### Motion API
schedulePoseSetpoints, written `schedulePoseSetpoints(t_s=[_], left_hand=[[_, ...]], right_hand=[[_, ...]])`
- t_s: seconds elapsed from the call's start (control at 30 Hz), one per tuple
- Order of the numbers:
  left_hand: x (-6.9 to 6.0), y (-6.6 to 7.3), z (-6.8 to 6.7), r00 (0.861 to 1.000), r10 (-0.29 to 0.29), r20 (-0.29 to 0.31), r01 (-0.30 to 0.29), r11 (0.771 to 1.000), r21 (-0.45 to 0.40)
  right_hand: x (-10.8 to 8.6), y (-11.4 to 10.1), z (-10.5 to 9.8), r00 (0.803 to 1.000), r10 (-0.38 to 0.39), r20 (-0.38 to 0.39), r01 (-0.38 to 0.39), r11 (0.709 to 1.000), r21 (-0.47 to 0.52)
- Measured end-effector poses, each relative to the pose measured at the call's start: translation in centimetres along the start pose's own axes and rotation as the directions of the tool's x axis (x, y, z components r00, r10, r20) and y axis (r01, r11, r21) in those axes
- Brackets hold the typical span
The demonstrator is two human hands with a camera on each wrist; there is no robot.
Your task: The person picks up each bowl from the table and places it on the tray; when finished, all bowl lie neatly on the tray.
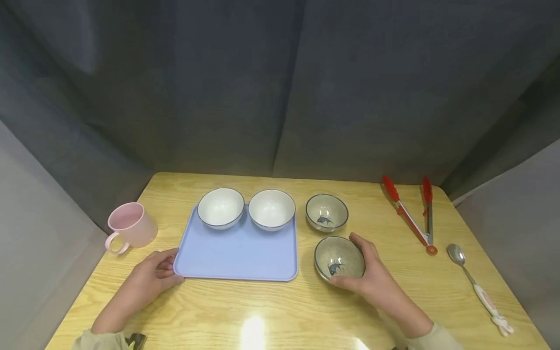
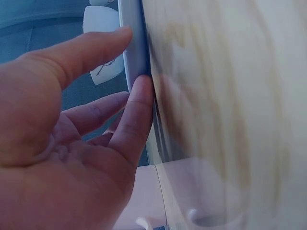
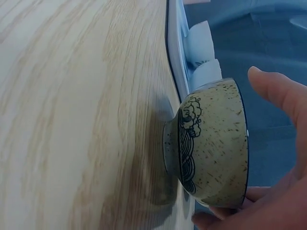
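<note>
At the near left corner of the lavender tray (image 1: 236, 257), my left hand (image 1: 150, 279) holds the edge between thumb and fingers. Two white bowls with dark rims, the left bowl (image 1: 220, 209) and the right bowl (image 1: 272, 210), stand along the tray's far side. Right of the tray, my right hand (image 1: 378, 279) holds a speckled beige bowl (image 3: 216, 143) by its side, thumb over the near rim and fingers at the right. This bowl is upright, with a fish drawn inside and dark waves outside. A matching speckled bowl (image 1: 326, 213) stands just behind it.
A pink mug (image 1: 133, 226) stands left of the tray. At the back right lie red-tipped tongs (image 1: 411, 221), spread apart. A spoon (image 1: 477, 287) with a white handle lies near the table's right edge. Dark curtain (image 1: 284, 87) hangs behind the wooden table (image 1: 210, 311).
</note>
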State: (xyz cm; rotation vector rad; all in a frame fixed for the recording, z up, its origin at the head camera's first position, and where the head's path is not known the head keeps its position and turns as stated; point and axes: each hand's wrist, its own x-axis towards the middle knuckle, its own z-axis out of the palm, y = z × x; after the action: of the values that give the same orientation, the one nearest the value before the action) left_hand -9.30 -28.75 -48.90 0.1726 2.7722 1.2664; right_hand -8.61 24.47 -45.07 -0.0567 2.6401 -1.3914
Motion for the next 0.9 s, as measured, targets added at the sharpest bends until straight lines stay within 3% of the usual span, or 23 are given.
schedulePoseSetpoints(t_s=[0.27, 0.9], left_hand=[[-0.04, 0.02, -0.07, 1.0, -0.02, 0.01, 0.02, 1.0, 0.01], [-0.04, -0.16, -0.06, 1.0, -0.007, 0.01, 0.006, 1.0, 0.025]], right_hand=[[-0.03, -0.18, 0.16, 0.998, 0.061, 0.018, -0.062, 0.998, 0.006], [-0.45, 0.43, 0.68, 0.997, 0.075, 0.012, -0.075, 0.997, -0.003]])
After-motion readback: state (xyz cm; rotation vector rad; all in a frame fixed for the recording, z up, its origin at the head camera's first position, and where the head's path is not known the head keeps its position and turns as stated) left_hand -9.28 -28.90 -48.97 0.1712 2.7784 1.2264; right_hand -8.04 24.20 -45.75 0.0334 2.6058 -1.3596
